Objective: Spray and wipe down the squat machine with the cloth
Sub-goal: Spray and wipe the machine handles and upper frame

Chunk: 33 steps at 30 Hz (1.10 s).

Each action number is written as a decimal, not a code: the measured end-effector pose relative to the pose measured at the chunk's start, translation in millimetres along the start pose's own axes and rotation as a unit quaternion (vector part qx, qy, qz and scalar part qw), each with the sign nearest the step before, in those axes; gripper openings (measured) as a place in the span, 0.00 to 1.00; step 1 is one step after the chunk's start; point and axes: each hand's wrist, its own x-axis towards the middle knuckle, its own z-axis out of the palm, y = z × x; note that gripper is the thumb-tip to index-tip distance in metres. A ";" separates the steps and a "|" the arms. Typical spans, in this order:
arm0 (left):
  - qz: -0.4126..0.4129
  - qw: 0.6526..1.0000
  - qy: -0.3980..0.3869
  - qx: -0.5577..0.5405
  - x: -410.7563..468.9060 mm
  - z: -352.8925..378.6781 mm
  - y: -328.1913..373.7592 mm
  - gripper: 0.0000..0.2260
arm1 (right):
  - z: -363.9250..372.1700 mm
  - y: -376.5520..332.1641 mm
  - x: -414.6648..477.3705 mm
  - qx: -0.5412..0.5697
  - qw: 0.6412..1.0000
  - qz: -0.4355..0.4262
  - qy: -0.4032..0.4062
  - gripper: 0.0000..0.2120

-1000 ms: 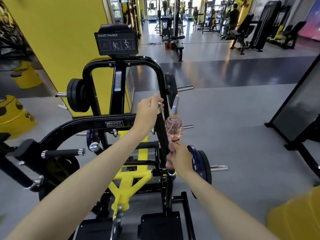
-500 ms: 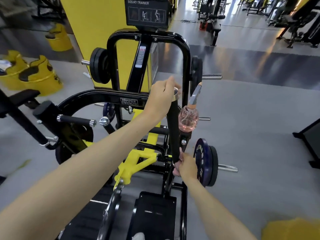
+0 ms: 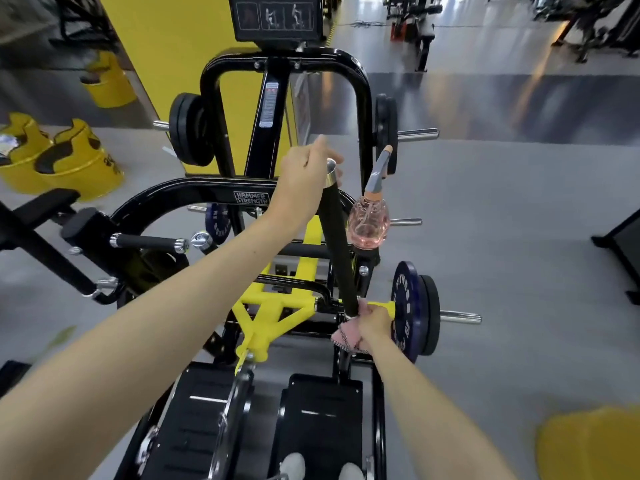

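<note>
My right hand (image 3: 375, 323) grips the pink cloth (image 3: 346, 339) against the foot of the squat machine's (image 3: 249, 197) black handle bar (image 3: 341, 244), fingers curled. My left hand (image 3: 304, 178) grips the bar's top by the chrome cap. The bar's long axis rises steeply, leaning slightly left, so I judge the next wipe runs up toward my left hand. The spray bottle (image 3: 369, 220) sits just beside the bar.
</note>
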 end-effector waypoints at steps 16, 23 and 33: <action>0.003 1.000 -0.017 -0.016 -5.7 -3.0 2.5 0.18 | -30.1 -112.0 -57.9 0.147 0.980 -0.129 0.035 0.09; 0.022 0.999 -0.027 0.009 -0.2 -6.0 -3.2 0.20 | -36.4 -166.3 -92.0 0.179 0.942 -0.271 0.081 0.09; 0.048 0.992 -0.118 0.027 9.1 -19.4 -5.7 0.21 | 9.7 -158.8 -134.2 0.140 0.827 -0.471 0.272 0.22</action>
